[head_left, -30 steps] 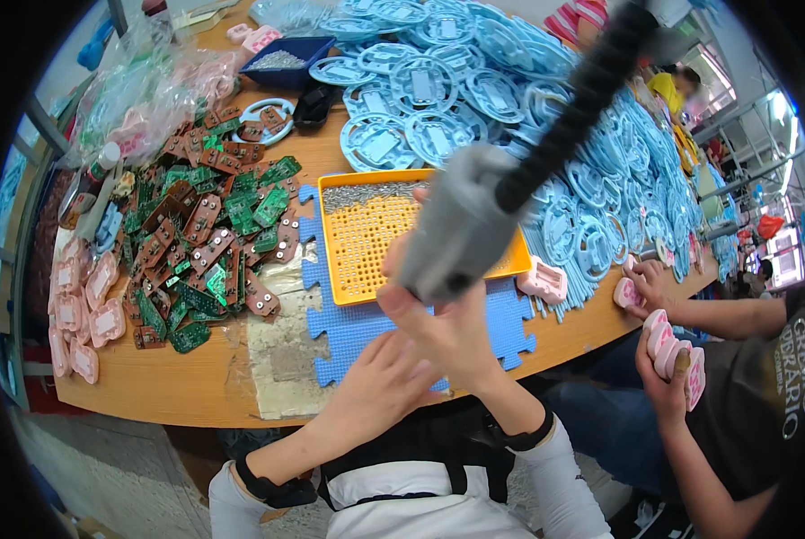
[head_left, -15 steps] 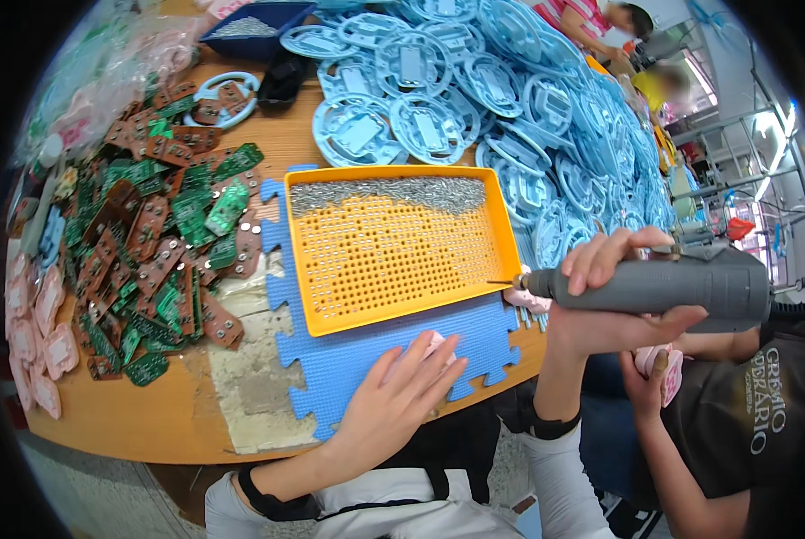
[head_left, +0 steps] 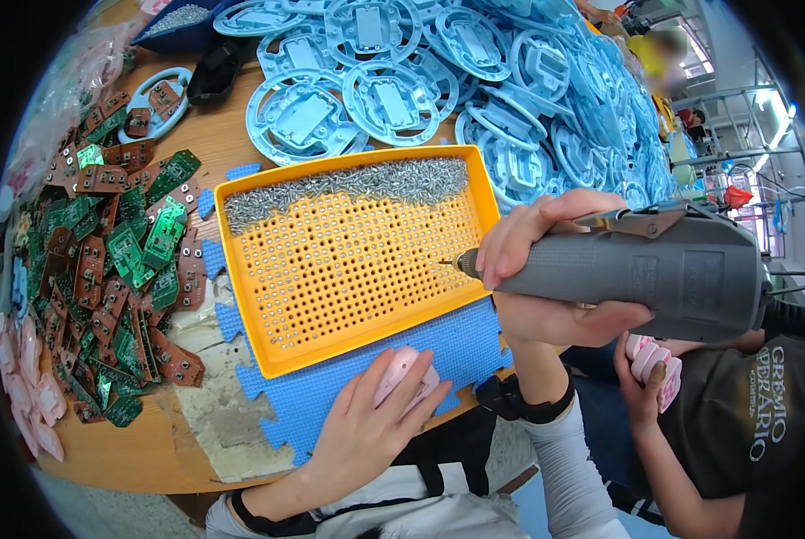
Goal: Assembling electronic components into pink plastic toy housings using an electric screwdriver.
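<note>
My right hand [head_left: 546,269] grips a grey electric screwdriver [head_left: 636,274], fingers wrapped round its front end. Its thin bit points left, over the right part of a yellow perforated tray [head_left: 266,346]. Silvery screws [head_left: 349,184] are heaped along the tray's far side, and many holes below hold screw heads. In front of the tray, my left hand [head_left: 367,422] holds a small pink plastic part [head_left: 409,375] against a blue foam mat [head_left: 461,346]. The fingers lie over and around that part, covering some of it. Whether the bit touches a screw, I cannot tell.
Green and brown circuit boards [head_left: 133,247] are piled at left, beside pink plastic parts [head_left: 27,382]. Light-blue plastic ring-shaped housings [head_left: 389,99] fill the back. A blue scoop-like container [head_left: 173,27] stands far left. At right, another person's hand [head_left: 638,386] holds pink parts.
The screwdriver has moved left, so its bit is now farther in over the tray. More of the pink part shows under my left hand. The whole view has shifted slightly.
</note>
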Demonstrator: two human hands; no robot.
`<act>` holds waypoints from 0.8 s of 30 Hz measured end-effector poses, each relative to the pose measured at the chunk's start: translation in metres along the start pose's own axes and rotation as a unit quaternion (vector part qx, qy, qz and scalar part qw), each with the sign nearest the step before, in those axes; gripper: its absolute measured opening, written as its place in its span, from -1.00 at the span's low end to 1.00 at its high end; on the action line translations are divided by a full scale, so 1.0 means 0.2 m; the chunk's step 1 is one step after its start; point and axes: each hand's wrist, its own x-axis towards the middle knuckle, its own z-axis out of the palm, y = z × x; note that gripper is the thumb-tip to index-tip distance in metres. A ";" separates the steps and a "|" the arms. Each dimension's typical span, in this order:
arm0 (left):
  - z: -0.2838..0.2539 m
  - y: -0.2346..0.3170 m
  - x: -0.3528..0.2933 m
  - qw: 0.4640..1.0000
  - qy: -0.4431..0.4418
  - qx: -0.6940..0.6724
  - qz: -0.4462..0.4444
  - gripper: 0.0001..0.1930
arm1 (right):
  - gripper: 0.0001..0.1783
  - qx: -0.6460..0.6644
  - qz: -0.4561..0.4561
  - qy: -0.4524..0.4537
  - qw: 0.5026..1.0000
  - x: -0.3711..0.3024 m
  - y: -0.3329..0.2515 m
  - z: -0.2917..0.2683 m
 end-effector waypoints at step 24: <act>0.03 0.00 -0.02 0.998 0.022 -0.040 -0.052 -0.50 | -0.15 0.131 -0.039 -0.061 0.989 -0.01 -0.18 -0.02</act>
